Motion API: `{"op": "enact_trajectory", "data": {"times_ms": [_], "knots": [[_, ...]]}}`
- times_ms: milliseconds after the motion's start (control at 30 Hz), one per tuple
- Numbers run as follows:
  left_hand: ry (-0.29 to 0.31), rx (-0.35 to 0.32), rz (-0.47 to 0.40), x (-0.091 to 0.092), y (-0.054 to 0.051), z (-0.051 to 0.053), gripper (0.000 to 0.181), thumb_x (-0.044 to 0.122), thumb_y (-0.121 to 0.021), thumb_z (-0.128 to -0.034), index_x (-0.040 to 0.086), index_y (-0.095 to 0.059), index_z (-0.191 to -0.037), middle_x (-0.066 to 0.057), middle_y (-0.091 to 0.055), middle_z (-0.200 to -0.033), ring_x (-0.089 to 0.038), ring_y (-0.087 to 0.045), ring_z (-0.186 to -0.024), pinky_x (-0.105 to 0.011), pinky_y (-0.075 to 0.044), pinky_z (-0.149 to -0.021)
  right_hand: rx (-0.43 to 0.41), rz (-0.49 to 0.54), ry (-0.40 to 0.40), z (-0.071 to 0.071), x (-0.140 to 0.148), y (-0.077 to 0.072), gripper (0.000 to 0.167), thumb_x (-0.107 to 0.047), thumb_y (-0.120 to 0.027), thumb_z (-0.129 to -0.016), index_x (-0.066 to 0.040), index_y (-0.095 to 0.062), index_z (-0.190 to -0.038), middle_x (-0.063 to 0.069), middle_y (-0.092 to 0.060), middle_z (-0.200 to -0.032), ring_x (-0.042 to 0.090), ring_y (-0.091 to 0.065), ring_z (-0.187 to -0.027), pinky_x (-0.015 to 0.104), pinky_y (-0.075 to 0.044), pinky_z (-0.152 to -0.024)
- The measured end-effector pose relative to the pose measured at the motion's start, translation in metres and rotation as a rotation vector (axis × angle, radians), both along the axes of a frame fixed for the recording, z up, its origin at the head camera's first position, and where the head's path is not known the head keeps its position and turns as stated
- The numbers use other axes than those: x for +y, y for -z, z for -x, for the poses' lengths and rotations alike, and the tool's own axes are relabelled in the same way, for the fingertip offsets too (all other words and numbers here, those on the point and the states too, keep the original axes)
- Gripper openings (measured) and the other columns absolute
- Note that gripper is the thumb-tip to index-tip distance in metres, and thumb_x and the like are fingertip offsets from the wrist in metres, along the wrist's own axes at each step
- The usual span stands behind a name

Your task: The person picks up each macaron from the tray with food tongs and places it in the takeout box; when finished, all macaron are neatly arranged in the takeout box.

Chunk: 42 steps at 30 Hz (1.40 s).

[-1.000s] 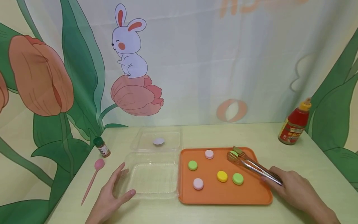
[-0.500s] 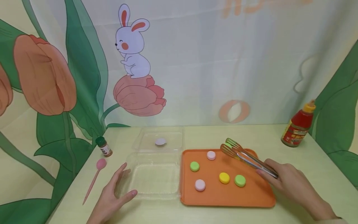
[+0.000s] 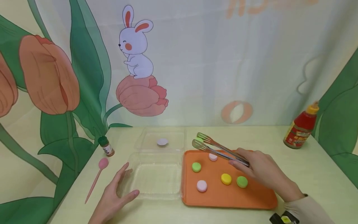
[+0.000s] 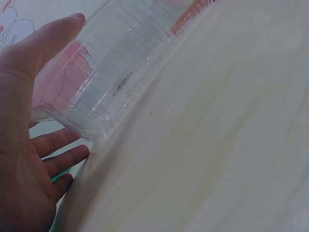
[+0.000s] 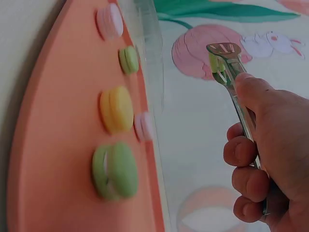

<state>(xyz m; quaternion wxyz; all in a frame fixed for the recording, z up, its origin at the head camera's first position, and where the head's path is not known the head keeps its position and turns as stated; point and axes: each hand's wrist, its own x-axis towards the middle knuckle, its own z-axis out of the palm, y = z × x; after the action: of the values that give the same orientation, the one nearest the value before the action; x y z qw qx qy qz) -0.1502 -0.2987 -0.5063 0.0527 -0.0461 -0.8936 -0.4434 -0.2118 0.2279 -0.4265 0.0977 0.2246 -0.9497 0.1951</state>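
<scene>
While the left hand point(image 3: 113, 196) spreads loosely around the clear box point(image 3: 156, 196), the right hand point(image 3: 261, 168) grips metal tongs point(image 3: 225, 156) that hold a green macaron point(image 5: 216, 63) aloft.

Nearest, the left fingers are uncurled about the box's left end, probably to steady light plastic; whether they press it, I cannot tell. The right fingers are curled round the tongs, presumably to spare the macaron a bare touch: it sits between the tips, well beyond those fingers and clear of them. Five other macarons point(image 3: 226, 179) lie apart on the orange tray point(image 3: 218, 199), a spacing that likely lets each be picked singly. Farther back, the held one hangs above the tray's far left corner, near the clear lid point(image 3: 148, 146).
</scene>
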Motion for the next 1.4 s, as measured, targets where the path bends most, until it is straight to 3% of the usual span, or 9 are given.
{"op": "enact_trajectory", "data": {"times_ms": [200,367,600,767,1000,1400], "knots": [[-0.007,-0.028,0.003,0.002,0.000,0.001,0.104,0.043,-0.091,-0.0935,0.034,-0.029,-0.176,-0.013,-0.056,-0.168,-0.041,-0.040,-0.162,-0.077,-0.026,-0.127,0.001,-0.010,-0.080,0.008,-0.031,-0.009,0.025,-0.048,-0.072,-0.109,-0.027,-0.060,-0.102,-0.016,-0.050,-0.069,0.004,-0.045,-0.059,0.027,-0.035,-0.054],[-0.020,-0.046,0.015,0.002,-0.001,0.000,0.105,0.045,-0.091,-0.0932,0.033,-0.027,-0.177,-0.012,-0.055,-0.168,-0.041,-0.040,-0.163,-0.076,-0.027,-0.128,-0.046,-0.007,-0.154,0.013,-0.058,-0.012,0.023,-0.047,-0.069,-0.110,-0.025,-0.064,-0.109,-0.016,-0.051,-0.068,0.003,-0.044,-0.057,0.025,-0.033,-0.053],[-0.004,0.007,0.006,0.001,0.001,0.000,0.104,0.042,-0.092,-0.0926,0.033,-0.031,-0.176,-0.012,-0.057,-0.167,-0.039,-0.044,-0.161,-0.073,-0.029,-0.128,-0.093,-0.036,-0.229,0.021,-0.096,-0.017,0.037,-0.061,-0.059,-0.112,-0.025,-0.066,-0.116,-0.018,-0.058,-0.071,0.004,-0.049,-0.057,0.027,-0.038,-0.052],[-0.011,-0.008,0.006,0.000,0.000,-0.001,0.104,0.044,-0.092,-0.0926,0.034,-0.030,-0.176,-0.012,-0.056,-0.167,-0.040,-0.042,-0.161,-0.074,-0.028,-0.129,-0.074,-0.081,-0.292,0.026,-0.124,-0.016,0.042,-0.059,-0.058,-0.113,-0.020,-0.070,-0.124,-0.017,-0.056,-0.066,0.005,-0.052,-0.058,0.028,-0.042,-0.052],[-0.014,-0.012,-0.006,-0.001,0.002,-0.001,0.105,0.043,-0.092,-0.0925,0.034,-0.030,-0.176,-0.012,-0.056,-0.168,-0.039,-0.042,-0.162,-0.074,-0.026,-0.129,0.022,-0.169,-0.357,0.028,-0.158,-0.017,0.040,-0.055,-0.063,-0.112,-0.018,-0.061,-0.097,-0.009,-0.045,-0.062,0.008,-0.047,-0.053,0.027,-0.032,-0.047],[-0.007,0.028,0.002,-0.002,0.005,-0.002,0.104,0.040,-0.093,-0.0924,0.033,-0.032,-0.176,-0.006,-0.061,-0.163,-0.033,-0.047,-0.159,-0.064,-0.031,-0.127,0.069,-0.329,-0.313,0.028,-0.200,-0.012,0.046,-0.058,-0.073,-0.105,-0.019,-0.062,-0.084,-0.008,-0.042,-0.058,0.012,-0.044,-0.052,0.028,-0.030,-0.047]]}}
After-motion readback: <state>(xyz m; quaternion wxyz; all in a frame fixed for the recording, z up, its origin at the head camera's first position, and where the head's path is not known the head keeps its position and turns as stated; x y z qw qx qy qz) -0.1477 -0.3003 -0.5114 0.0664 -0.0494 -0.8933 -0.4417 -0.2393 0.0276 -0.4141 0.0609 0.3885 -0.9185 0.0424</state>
